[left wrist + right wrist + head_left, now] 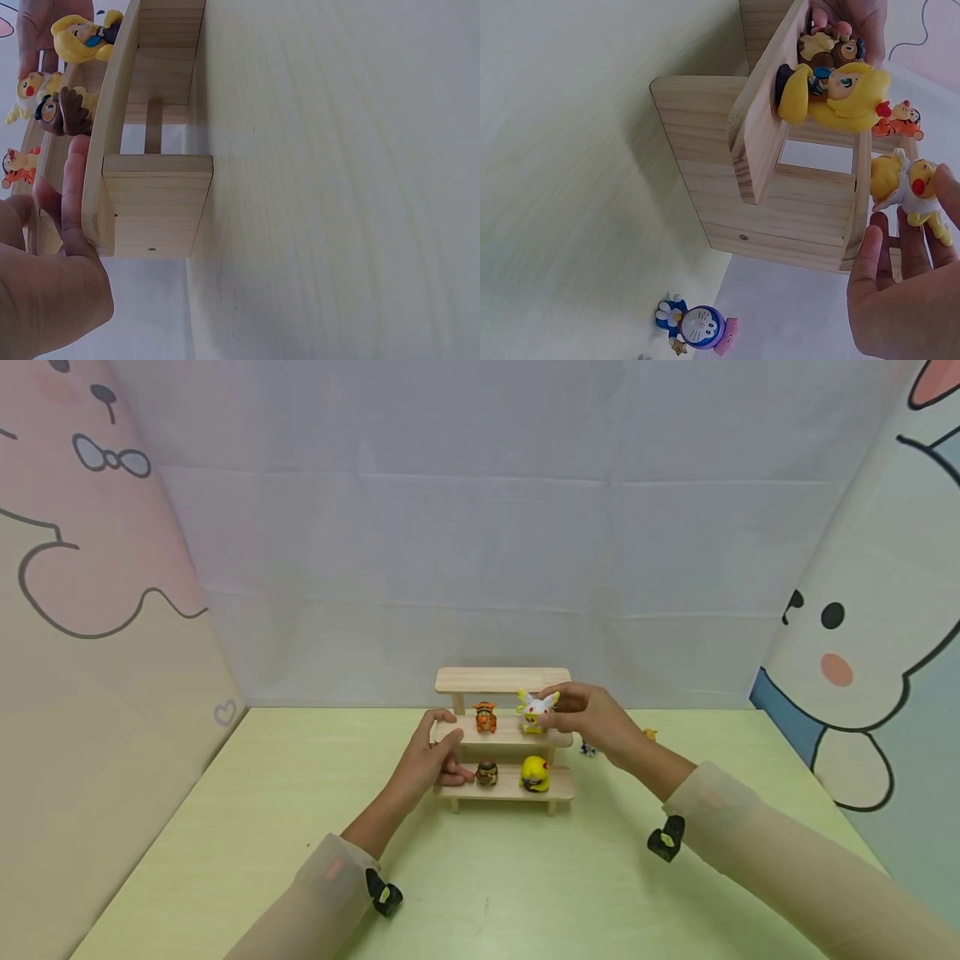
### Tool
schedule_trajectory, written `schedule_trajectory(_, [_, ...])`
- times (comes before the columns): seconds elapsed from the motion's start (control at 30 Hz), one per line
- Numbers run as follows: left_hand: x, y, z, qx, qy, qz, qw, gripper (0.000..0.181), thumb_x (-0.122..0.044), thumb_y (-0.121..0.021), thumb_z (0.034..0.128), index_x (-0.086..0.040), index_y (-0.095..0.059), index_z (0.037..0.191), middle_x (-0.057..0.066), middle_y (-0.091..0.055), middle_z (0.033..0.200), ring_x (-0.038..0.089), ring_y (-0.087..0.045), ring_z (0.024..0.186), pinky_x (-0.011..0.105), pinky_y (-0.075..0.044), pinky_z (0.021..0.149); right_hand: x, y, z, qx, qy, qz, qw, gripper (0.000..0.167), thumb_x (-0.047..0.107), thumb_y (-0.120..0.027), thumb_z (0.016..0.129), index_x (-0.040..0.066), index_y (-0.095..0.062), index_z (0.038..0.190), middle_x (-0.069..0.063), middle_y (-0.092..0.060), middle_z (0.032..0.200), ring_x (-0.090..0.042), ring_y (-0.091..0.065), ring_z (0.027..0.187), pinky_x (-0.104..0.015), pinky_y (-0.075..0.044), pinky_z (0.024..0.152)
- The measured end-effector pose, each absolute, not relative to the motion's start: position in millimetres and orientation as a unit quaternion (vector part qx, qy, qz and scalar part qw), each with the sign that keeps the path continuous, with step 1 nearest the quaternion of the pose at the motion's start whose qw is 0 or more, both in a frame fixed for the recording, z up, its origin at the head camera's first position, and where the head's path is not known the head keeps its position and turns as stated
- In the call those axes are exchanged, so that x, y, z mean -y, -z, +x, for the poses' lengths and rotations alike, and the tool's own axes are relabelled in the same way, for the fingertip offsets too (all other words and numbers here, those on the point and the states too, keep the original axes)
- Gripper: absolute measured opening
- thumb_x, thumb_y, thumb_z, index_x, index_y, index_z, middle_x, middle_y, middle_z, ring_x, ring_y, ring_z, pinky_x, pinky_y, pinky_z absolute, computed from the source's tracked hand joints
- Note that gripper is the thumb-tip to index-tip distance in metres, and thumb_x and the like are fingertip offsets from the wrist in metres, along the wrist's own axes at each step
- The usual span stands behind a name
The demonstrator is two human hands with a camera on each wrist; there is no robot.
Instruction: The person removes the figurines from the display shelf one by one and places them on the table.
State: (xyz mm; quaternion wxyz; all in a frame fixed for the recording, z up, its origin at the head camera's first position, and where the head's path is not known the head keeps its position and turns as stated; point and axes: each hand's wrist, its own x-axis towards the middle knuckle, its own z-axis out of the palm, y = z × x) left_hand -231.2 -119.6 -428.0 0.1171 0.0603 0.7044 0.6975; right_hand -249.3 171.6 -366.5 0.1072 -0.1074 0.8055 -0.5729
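A three-tier wooden display stand stands near the back of the table. My right hand pinches a white-and-yellow figurine between thumb and fingers, at the right part of the middle tier. At the stand's left end my left hand grips the middle tier, with its lower fingers reaching along the bottom tier. An orange tiger figurine occupies the middle tier's left half. Below it, on the bottom tier, are a brown owl figurine and a yellow-haired girl figurine. The top tier bears nothing.
Behind the right hand, a blue-and-white cat figurine stands on the table to the stand's right. An orange-yellow figurine is partly hidden by the right forearm. A pale cloth wall rises behind, with printed panels on both sides.
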Motion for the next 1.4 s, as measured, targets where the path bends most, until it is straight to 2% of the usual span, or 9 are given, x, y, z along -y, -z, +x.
schedule_trajectory(0.23, [119, 426, -231, -0.705, -0.697, 0.058, 0.114, 0.039, -0.025, -0.052, 0.111, -0.012, -0.034, 0.143, 0.006, -0.051, 0.063, 0.026, -0.076, 0.067, 0.03, -0.063, 0.057, -176, 365, -248, -0.792, 0.588, -0.113, 0.117, 0.04, 0.022, -0.079, 0.094, 0.011, -0.066, 0.131, -0.008, -0.073, 0.118, -0.023, -0.068, 0.109, -0.038, -0.053, 0.095])
schedule_trajectory(0.5, [119, 427, -230, -0.704, -0.699, 0.056, 0.113, 0.04, -0.025, -0.053, 0.1107, -0.011, -0.035, 0.144, 0.007, -0.051, 0.062, 0.027, -0.076, 0.065, 0.03, -0.063, 0.056, -182, 365, -247, -0.788, 0.591, -0.116, 0.124, 0.04, 0.016, -0.075, 0.098, 0.007, -0.063, 0.135, -0.013, -0.071, 0.123, -0.023, -0.069, 0.111, -0.038, -0.054, 0.1])
schedule_trajectory(0.77, [119, 426, -230, -0.703, -0.7, 0.059, 0.113, 0.039, -0.025, -0.052, 0.1109, -0.012, -0.034, 0.143, 0.006, -0.051, 0.063, 0.026, -0.076, 0.066, 0.03, -0.063, 0.056, -185, 363, -245, -0.776, 0.606, -0.113, 0.13, 0.041, 0.016, -0.074, 0.098, 0.007, -0.062, 0.135, -0.013, -0.069, 0.126, -0.021, -0.066, 0.112, -0.032, -0.056, 0.095])
schedule_trajectory(1.23, [120, 427, -232, -0.703, -0.7, 0.059, 0.113, 0.037, -0.026, -0.053, 0.1107, -0.015, -0.036, 0.142, 0.006, -0.052, 0.062, 0.026, -0.076, 0.065, 0.03, -0.063, 0.057, -199, 361, -242, -0.807, 0.567, -0.11, 0.127, 0.041, 0.023, -0.075, 0.097, 0.011, -0.064, 0.134, -0.013, -0.069, 0.129, -0.026, -0.063, 0.113, -0.032, -0.054, 0.081])
schedule_trajectory(1.4, [119, 428, -234, -0.704, -0.699, 0.057, 0.115, 0.04, -0.026, -0.052, 0.1108, -0.013, -0.034, 0.144, 0.006, -0.052, 0.062, 0.025, -0.076, 0.065, 0.03, -0.063, 0.056, -206, 361, -240, -0.807, 0.566, -0.113, 0.129, 0.041, 0.024, -0.075, 0.098, 0.011, -0.063, 0.135, -0.014, -0.066, 0.132, -0.026, -0.064, 0.113, -0.033, -0.057, 0.088])
